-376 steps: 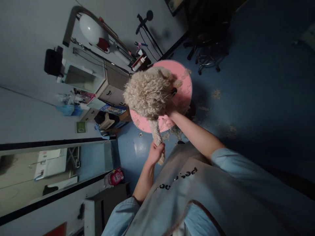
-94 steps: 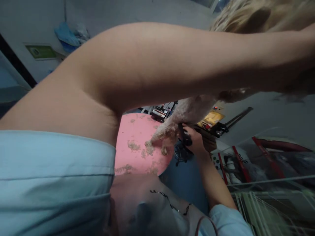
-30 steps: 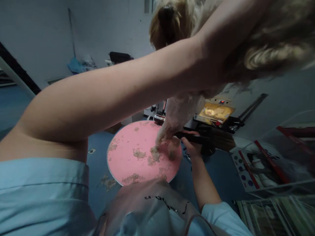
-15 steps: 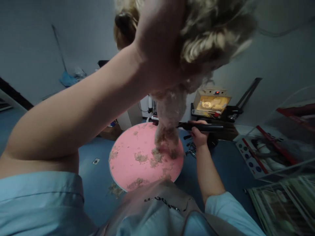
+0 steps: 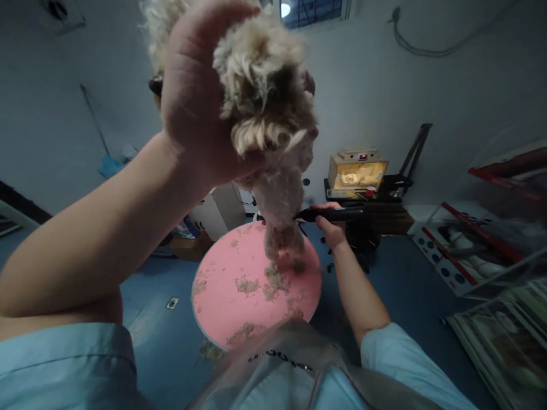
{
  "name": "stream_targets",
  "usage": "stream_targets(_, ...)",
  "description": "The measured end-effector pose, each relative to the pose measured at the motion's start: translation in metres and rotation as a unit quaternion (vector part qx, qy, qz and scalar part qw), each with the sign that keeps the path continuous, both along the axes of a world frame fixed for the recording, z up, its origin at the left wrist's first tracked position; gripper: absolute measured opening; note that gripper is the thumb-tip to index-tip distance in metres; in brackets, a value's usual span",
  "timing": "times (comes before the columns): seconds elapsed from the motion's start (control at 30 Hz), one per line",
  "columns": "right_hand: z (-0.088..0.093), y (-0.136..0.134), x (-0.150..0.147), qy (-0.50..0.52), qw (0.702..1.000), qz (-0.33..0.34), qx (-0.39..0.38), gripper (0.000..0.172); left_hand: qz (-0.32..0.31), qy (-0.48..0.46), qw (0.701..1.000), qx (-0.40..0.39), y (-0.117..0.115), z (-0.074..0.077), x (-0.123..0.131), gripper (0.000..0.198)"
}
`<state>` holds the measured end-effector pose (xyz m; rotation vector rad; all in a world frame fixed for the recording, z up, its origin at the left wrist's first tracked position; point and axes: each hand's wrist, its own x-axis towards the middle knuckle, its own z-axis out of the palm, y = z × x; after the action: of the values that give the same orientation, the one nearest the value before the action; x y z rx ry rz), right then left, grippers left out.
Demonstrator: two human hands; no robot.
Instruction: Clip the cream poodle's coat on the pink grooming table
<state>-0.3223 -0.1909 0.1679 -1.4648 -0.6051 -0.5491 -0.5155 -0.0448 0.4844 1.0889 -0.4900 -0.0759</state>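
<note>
A curly cream dog (image 5: 280, 191) stands upright, its hind legs on a round pink table (image 5: 217, 285) and its body stretched upward. My left hand (image 5: 200, 97) is wrapped round its upper body near the head, high in the view; the fingertips are mostly behind the fur. Closed round black hair clippers (image 5: 335, 214), my right hand (image 5: 332, 225) is at the dog's right-hand side in the view. The clippers' head meets or nearly meets the short-cropped fur of the lower body. Clumps of cut fur (image 5: 276, 277) lie on the table round the feet.
A lit yellow cabinet (image 5: 358, 175) stands on a dark shelf by the back wall. Clear-walled cages (image 5: 453, 250) with red edges are on the right. A cardboard box (image 5: 191, 246) sits on the blue floor behind the table, and fur (image 5: 211, 350) lies below its left edge.
My left hand and the dog's head have shifted left and show more fully in view. The clippers have moved slightly left along with my right hand, staying at the dog's lower body.
</note>
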Motion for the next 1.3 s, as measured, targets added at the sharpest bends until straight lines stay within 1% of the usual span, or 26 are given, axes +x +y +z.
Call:
stream_targets(0.03, 0.004, 0.004, 0.002, 0.008, 1.0, 0.013, -0.002, 0.028, -0.012, 0.003, 1.0, 0.006, 0.001, -0.001, 0.0, 0.055)
stream_targets(0.1, 0.005, 0.011, 0.001, 0.045, 0.995, 0.077, -0.044, 0.029, -0.024, -0.014, 0.999, 0.022, 0.004, -0.002, 0.0, 0.055)
stream_targets(0.17, 0.005, 0.013, -0.006, 0.076, 0.98, 0.144, -0.114, 0.028, -0.009, -0.033, 0.999, 0.032, 0.005, -0.003, 0.0, 0.056)
stream_targets(0.2, 0.008, 0.01, -0.01, 0.085, 0.974, 0.166, -0.127, 0.028, 0.006, -0.038, 0.999, 0.034, 0.005, -0.003, 0.0, 0.056)
stream_targets(0.23, 0.015, 0.006, -0.013, 0.084, 0.975, 0.172, -0.113, 0.029, 0.021, -0.035, 0.998, 0.039, 0.004, -0.003, 0.0, 0.055)
stream_targets(0.3, 0.044, -0.005, -0.019, 0.054, 0.99, 0.13, -0.023, 0.031, 0.045, -0.024, 0.997, 0.057, 0.002, -0.003, 0.0, 0.054)
stream_targets(0.37, 0.087, -0.011, -0.024, -0.012, 0.992, 0.082, 0.093, 0.029, 0.06, -0.032, 0.995, 0.072, -0.001, -0.003, -0.001, 0.052)
stream_targets(0.4, 0.11, -0.01, -0.026, -0.037, 0.99, 0.075, 0.111, 0.029, 0.064, -0.038, 0.994, 0.076, -0.003, -0.003, -0.002, 0.053)
stream_targets(0.43, 0.13, -0.008, -0.029, -0.055, 0.991, 0.073, 0.097, 0.029, 0.066, -0.044, 0.994, 0.077, -0.004, -0.002, -0.002, 0.054)
stream_targets(0.5, 0.154, 0.001, -0.037, -0.064, 0.996, 0.053, 0.027, 0.027, 0.063, -0.06, 0.993, 0.075, -0.004, -0.001, -0.002, 0.057)
stream_targets(0.57, 0.156, 0.008, -0.05, -0.057, 0.996, 0.025, -0.067, 0.025, 0.05, -0.071, 0.994, 0.072, -0.003, 0.0, -0.002, 0.059)
stream_targets(0.63, 0.144, 0.011, -0.062, -0.051, 0.99, 0.01, -0.13, 0.027, 0.042, -0.07, 0.995, 0.06, -0.001, 0.0, -0.001, 0.061)
stream_targets(0.7, 0.137, 0.008, -0.068, -0.061, 0.992, 0.008, -0.111, 0.025, 0.042, -0.059, 0.996, 0.048, 0.001, -0.001, 0.001, 0.063)
stream_targets(0.8, 0.144, 0.005, -0.067, -0.104, 0.994, 0.014, -0.026, 0.024, 0.04, -0.056, 0.997, 0.046, 0.002, -0.002, 0.002, 0.062)
stream_targets(0.83, 0.148, 0.006, -0.064, -0.122, 0.992, 0.018, -0.026, 0.025, 0.036, -0.059, 0.996, 0.054, 0.004, -0.002, 0.002, 0.061)
stream_targets(0.9, 0.147, 0.008, -0.058, -0.147, 0.985, 0.042, -0.076, 0.028, 0.035, -0.069, 0.994, 0.076, 0.009, -0.004, -0.001, 0.059)
stream_targets(0.93, 0.14, 0.009, -0.056, -0.15, 0.981, 0.062, -0.107, 0.03, 0.042, -0.072, 0.993, 0.084, 0.014, -0.006, -0.002, 0.056)
stream_targets(1.0, 0.117, 0.007, -0.049, -0.133, 0.974, 0.111, -0.148, 0.032, 0.07, -0.078, 0.991, 0.08, 0.025, -0.01, -0.005, 0.048)
stream_targets(1.07, 0.094, 0.001, -0.04, -0.09, 0.972, 0.158, -0.148, 0.031, 0.089, -0.079, 0.991, 0.054, 0.038, -0.015, -0.008, 0.042)
stream_targets(1.1, 0.089, -0.002, -0.034, -0.07, 0.977, 0.163, -0.12, 0.029, 0.086, -0.075, 0.992, 0.042, 0.043, -0.017, -0.009, 0.041)
stream_targets(1.13, 0.091, -0.006, -0.028, -0.059, 0.982, 0.161, -0.074, 0.028, 0.076, -0.066, 0.994, 0.035, 0.047, -0.019, -0.01, 0.04)
stream_targets(1.17, 0.098, -0.009, -0.023, -0.058, 0.986, 0.155, -0.021, 0.028, 0.062, -0.056, 0.996, 0.029, 0.05, -0.021, -0.011, 0.038)
stream_targets(1.2, 0.111, -0.011, -0.017, -0.067, 0.986, 0.145, 0.035, 0.028, 0.048, -0.047, 0.997, 0.024, 0.052, -0.021, -0.013, 0.037)
stream_targets(1.23, 0.129, -0.011, -0.012, -0.086, 0.983, 0.15, 0.067, 0.029, 0.035, -0.043, 0.998, 0.021, 0.053, -0.022, -0.014, 0.036)
stream_targets(1.27, 0.147, -0.01, -0.007, -0.105, 0.98, 0.162, 0.054, 0.03, 0.03, -0.044, 0.998, 0.019, 0.052, -0.022, -0.016, 0.036)
stream_targets(1.3, 0.164, -0.007, -0.003, -0.122, 0.976, 0.177, 0.018, 0.031, 0.05, -0.04, 0.998, 0.016, 0.051, -0.022, -0.018, 0.036)
